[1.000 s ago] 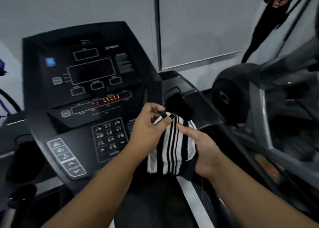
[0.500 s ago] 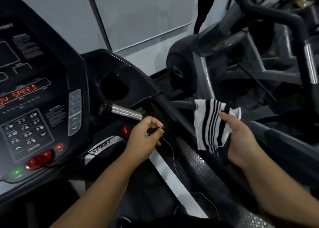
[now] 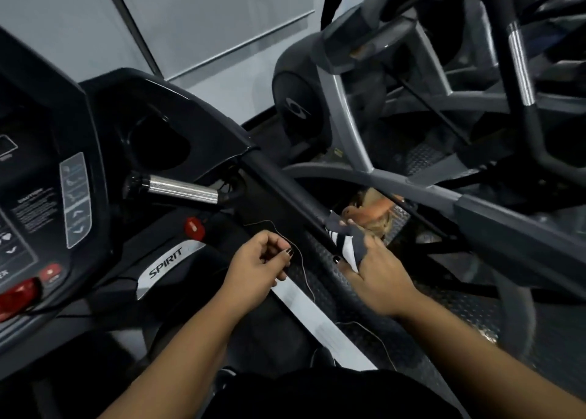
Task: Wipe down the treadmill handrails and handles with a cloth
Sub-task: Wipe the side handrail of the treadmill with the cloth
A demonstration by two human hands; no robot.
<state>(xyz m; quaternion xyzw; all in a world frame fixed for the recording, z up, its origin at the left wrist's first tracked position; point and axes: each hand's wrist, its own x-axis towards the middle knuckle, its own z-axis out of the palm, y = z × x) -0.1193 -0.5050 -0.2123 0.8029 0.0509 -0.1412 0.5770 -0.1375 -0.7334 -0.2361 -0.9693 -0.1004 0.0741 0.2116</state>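
Since the cloth [image 3: 344, 244] looked soft and limp, my right grip [image 3: 377, 279] held it wrapped round the rail [image 3: 285, 190]. My left grip [image 3: 257, 269] pinched a thread [image 3: 303, 269].

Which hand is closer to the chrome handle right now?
Left. The left hand sits below-right of the chrome handle, not touching it, pinching a thread. The right hand is farther right, holding the striped cloth on the black handrail.

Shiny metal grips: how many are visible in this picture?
2. The treadmill grip sticks out beside the console; the neighbouring machine's grip is on its upright bar, top right. Others may be hidden.
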